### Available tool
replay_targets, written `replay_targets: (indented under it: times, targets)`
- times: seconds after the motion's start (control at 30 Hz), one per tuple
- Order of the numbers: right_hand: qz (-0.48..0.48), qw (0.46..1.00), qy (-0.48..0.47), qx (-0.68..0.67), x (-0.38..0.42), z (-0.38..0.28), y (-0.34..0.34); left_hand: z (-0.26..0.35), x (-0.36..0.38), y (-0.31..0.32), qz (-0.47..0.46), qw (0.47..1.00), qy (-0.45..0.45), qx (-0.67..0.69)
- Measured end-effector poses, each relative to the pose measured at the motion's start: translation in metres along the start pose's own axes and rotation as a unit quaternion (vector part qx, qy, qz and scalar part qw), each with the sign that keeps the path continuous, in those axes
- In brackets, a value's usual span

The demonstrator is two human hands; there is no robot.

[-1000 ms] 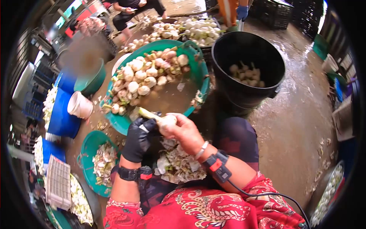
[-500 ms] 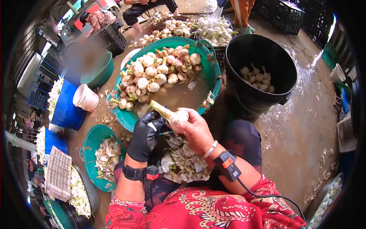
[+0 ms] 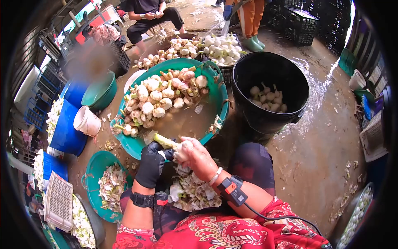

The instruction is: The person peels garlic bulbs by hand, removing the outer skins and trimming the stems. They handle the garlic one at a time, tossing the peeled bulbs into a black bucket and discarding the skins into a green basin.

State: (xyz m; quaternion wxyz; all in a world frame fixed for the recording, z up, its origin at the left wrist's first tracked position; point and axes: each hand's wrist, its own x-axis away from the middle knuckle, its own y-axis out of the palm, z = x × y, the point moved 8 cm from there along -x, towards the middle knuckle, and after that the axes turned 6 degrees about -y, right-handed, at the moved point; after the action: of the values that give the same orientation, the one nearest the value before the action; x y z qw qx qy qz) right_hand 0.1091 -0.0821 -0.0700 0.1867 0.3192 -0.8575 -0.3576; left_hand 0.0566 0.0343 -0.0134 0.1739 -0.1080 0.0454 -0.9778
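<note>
A garlic bulb with a thick green stalk (image 3: 165,142) is held between both hands, over the near rim of a green tub. My left hand (image 3: 152,162), in a black glove, is closed at the stalk end near the bulb. My bare right hand (image 3: 200,159) has its fingers wrapped round the bulb. The green tub (image 3: 221,120) holds piled unpeeled garlic and murky water. Below my hands lies a heap of papery peelings (image 3: 192,190). A black bucket (image 3: 269,89) at the right contains several pale peeled bulbs (image 3: 268,98).
A smaller green basin (image 3: 93,182) of peelings stands at the left, near a white bucket (image 3: 87,120) and a blue tub (image 3: 69,128). Beyond the large tub, one person sits (image 3: 153,18) and another stands (image 3: 250,18) beside washed garlic (image 3: 222,49). Black crates (image 3: 300,27) are behind.
The view has shifted, so the tub and bucket appear lower and farther left. Both hands still hold the garlic, and my right hand has turned slightly around the bulb.
</note>
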Motion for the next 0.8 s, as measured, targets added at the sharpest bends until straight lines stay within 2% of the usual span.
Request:
replay_targets:
  times: [0.03, 0.13, 0.2, 0.27, 0.3, 0.37, 0.4, 0.43, 0.47, 0.53, 0.57, 0.6, 0.63, 0.67, 0.7, 0.73, 0.77, 0.8]
  targets:
    - [-0.001, 1.000, -0.004, 0.002, -0.002, -0.003, -0.001, 0.004, 0.001, 0.003, 0.033, 0.999, 0.002, 0.005]
    - [0.002, 0.972, 0.197, -0.128, 0.003, 0.026, -0.002, -0.011, -0.003, -0.002, 0.033, 0.999, -0.022, -0.038]
    - [-0.029, 0.961, 0.229, -0.154, 0.003, 0.030, 0.000, -0.019, -0.007, -0.006, 0.043, 0.997, -0.016, -0.068]
    - [-0.075, 0.913, 0.332, -0.224, 0.015, 0.038, 0.011, -0.023, -0.008, -0.006, 0.030, 0.996, -0.044, -0.068]
    - [-0.076, 0.913, 0.332, -0.223, 0.015, 0.037, 0.012, -0.021, -0.005, -0.004, 0.031, 0.996, -0.043, -0.067]
    - [-0.095, 0.915, 0.315, -0.233, 0.015, 0.032, 0.016, 0.002, 0.004, 0.006, 0.046, 0.992, 0.053, -0.106]
    - [-0.104, 0.915, 0.306, -0.239, 0.014, 0.030, 0.017, 0.004, 0.007, 0.009, 0.045, 0.992, 0.053, -0.107]
    - [-0.085, 0.918, 0.302, -0.244, 0.012, 0.028, 0.013, -0.003, 0.008, 0.011, 0.023, 0.999, 0.012, 0.041]
    - [-0.084, 0.918, 0.301, -0.245, 0.010, 0.029, 0.011, -0.011, 0.010, 0.015, 0.000, 0.982, -0.030, 0.188]
    - [-0.112, 0.937, 0.293, -0.154, 0.008, 0.032, 0.007, -0.016, 0.010, 0.010, -0.016, 0.988, -0.024, 0.151]
    - [-0.113, 0.937, 0.294, -0.154, 0.011, 0.032, 0.011, -0.008, 0.011, 0.009, -0.003, 0.997, 0.007, 0.075]
    - [-0.073, 0.974, 0.207, -0.055, 0.007, 0.023, 0.004, -0.001, 0.012, 0.009, 0.011, 0.999, 0.038, -0.001]
    - [-0.032, 0.992, 0.115, 0.046, 0.006, 0.010, 0.000, -0.002, 0.012, 0.009, 0.012, 0.999, 0.038, -0.001]
    - [0.011, 0.989, 0.020, 0.144, 0.007, -0.008, -0.003, 0.003, 0.014, 0.007, 0.028, 0.996, 0.070, -0.054]
    - [-0.026, 0.974, 0.007, 0.223, 0.008, -0.014, 0.004, 0.008, 0.015, 0.006, 0.042, 0.988, 0.101, -0.107]
    - [0.020, 0.871, -0.221, 0.439, 0.014, -0.037, 0.010, 0.007, 0.013, 0.003, 0.042, 0.988, 0.100, -0.107]
    - [0.041, 0.874, -0.183, 0.449, 0.014, -0.035, 0.004, 0.016, 0.015, 0.010, 0.022, 0.954, 0.180, -0.238]
    - [0.061, 0.875, -0.144, 0.457, 0.014, -0.036, 0.001, 0.021, 0.019, 0.019, 0.001, 0.896, 0.255, -0.364]
